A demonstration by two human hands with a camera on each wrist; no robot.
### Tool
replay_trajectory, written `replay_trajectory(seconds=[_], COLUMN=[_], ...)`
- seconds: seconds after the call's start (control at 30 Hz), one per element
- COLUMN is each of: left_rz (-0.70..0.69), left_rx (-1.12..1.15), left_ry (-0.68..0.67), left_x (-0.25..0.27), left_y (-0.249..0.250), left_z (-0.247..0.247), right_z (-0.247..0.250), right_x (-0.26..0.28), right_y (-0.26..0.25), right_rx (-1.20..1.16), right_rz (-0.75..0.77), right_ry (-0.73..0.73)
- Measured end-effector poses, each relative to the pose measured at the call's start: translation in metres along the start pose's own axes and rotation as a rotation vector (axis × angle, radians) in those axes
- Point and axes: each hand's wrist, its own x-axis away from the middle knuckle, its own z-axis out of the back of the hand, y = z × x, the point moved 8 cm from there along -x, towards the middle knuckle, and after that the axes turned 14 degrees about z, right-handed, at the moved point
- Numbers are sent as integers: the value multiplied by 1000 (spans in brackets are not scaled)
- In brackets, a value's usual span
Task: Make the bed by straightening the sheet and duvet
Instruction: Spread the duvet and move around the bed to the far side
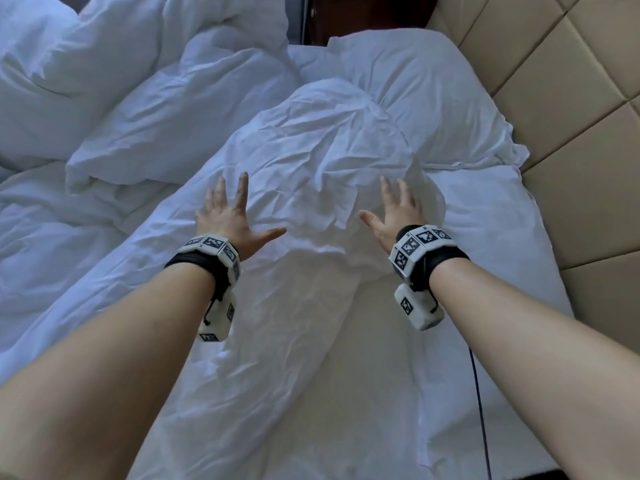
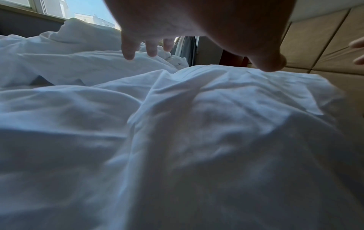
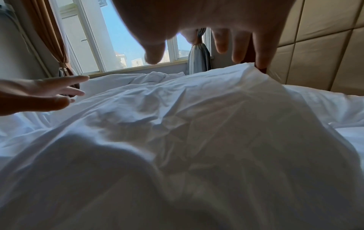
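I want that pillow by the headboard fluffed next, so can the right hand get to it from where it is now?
Probably yes: the right hand hovers open over the crumpled duvet, and the pillow lies just beyond, uncovered.

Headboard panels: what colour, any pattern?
Beige headboard, padded in a grid of square panels; clearest in the head view.

My hands are hovering over the duvet (image 1: pixel 311 161); a pillow (image 1: pixel 408 95) is lying at one o'clock, the headboard (image 1: pixel 571 116) standing at three.

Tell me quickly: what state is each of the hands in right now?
Left hand: open, fingers spread, holding nothing.
Right hand: open, fingers spread, holding nothing.
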Motion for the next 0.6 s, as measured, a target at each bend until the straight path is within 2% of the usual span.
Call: replay_trajectory(seconds=[0.17,0.3,0.37,0.6], left_rz=[22,142,192,120], left_rx=[41,109,178,384], left_ry=[-27,8,1,-98], left_x=[-28,-61,-77,-67], left_y=[15,10,4,35], left_z=[-12,-19,-32,-86], right_z=[13,7,-6,-76], right_x=[-55,-93,-104,-107], right_y=[16,43,56,55], right_rx=[102,42,-38,-265], right_rz=[8,-48,-38,-29], right_ry=[137,154,146,86])
